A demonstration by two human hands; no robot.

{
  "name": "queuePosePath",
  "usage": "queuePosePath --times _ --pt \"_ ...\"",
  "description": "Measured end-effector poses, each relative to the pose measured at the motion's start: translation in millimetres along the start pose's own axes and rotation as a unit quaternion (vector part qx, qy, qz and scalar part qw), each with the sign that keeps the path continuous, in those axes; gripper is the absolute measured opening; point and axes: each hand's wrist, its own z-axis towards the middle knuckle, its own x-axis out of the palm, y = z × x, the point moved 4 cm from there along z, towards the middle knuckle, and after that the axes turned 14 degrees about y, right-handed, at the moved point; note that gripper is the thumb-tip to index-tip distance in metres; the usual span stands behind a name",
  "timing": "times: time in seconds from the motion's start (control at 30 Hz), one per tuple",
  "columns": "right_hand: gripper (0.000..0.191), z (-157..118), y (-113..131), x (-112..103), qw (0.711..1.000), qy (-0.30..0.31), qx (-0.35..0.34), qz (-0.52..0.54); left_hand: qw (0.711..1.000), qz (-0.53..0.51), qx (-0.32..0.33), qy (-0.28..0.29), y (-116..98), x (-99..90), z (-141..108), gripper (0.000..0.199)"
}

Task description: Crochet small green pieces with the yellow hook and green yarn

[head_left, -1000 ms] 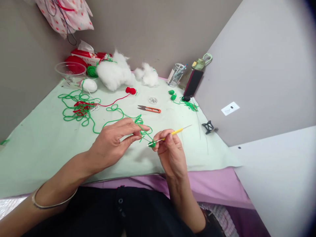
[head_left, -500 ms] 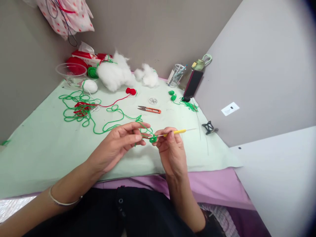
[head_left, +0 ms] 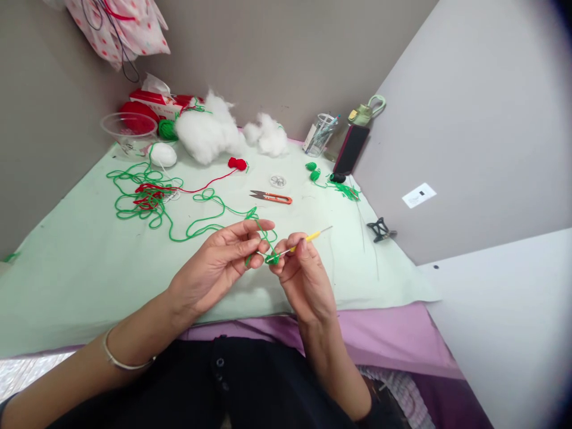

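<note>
Yellow hook (head_left: pixel 305 241) fills the right grip (head_left: pixel 308 283), green yarn (head_left: pixel 269 241) the left grip (head_left: pixel 217 262); tissue box (head_left: pixel 156 106) lettering illegible.

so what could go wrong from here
The green yarn lies in loose loops around the red yarn, so it might snag or knot when pulled. The crochet hook in the right hand could slip out of the small green piece and lose a loop.

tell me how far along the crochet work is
Two green balls near the phone look done. In hand: a small green piece, the yellow hook in the right hand. Left: probably more stitches, as green yarn runs from the piece to the left hand.
</note>
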Motion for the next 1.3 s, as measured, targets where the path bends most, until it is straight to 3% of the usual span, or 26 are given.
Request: queuePosePath --times 0.2,0.33,0.47,0.57,0.67,0.8,0.83,0.87,0.9,0.97,1.07,1.3 --pt "0.028 1.2 8.1 -0.9 0.992 -0.059 -0.09 -0.059 1.0 -0.013 0.015 -0.02 -4.8 2.2 2.3 0.02" --pt "0.025 -0.1 8.2 -1.6 0.983 -0.077 -0.117 -0.115 0.997 0.071 0.029 0.004 -5.1 4.6 -0.3 0.018" --pt "0.021 -4.0 8.3 1.0 0.973 -0.079 -0.142 -0.166 0.981 0.19 0.047 -0.013 -2.9 2.0 -2.7 0.037" --pt "0.019 -8.8 11.8 5.3 0.951 -0.071 -0.174 -0.244 0.973 0.219 0.072 -0.026 -1.3 0.9 -2.3 0.05" --pt "0.019 -15.8 14.0 9.8 0.888 -0.074 -0.236 -0.387 0.972 0.219 0.075 -0.048 0.7 2.2 -2.2 0.066" --pt "0.042 -27.6 4.6 16.3 0.713 -0.091 -0.362 -0.593 0.985 0.16 0.046 -0.042 6.0 6.2 -2.0 0.075" --pt "0.048 -29.2 1.2 16.9 0.686 -0.09 -0.382 -0.613 0.99 0.131 0.029 -0.033 8.1 6.8 -1.7 0.071" --pt "0.052 -29.6 -0.9 16.1 0.681 -0.091 -0.386 -0.616 0.995 0.101 0.01 -0.022 10.3 7.3 -1.4 0.066" --pt "0.054 -29.2 -1.5 14.8 0.693 -0.09 -0.383 -0.605 0.997 0.075 -0.008 -0.013 12.2 7.5 -1.1 0.061" --pt "0.053 -26.7 1.7 11.7 0.746 -0.085 -0.354 -0.558 0.998 0.049 -0.031 0.0 14.0 7.5 -0.6 0.056" --pt "0.041 -23.7 11.1 10.9 0.805 -0.058 -0.316 -0.498 0.997 0.081 -0.012 -0.001 10.5 6.4 0.2 0.058" --pt "0.022 -24.7 19.3 3.7 0.873 -0.056 -0.305 -0.378 0.968 0.241 0.074 -0.021 -5.1 -0.5 -3.2 0.06"
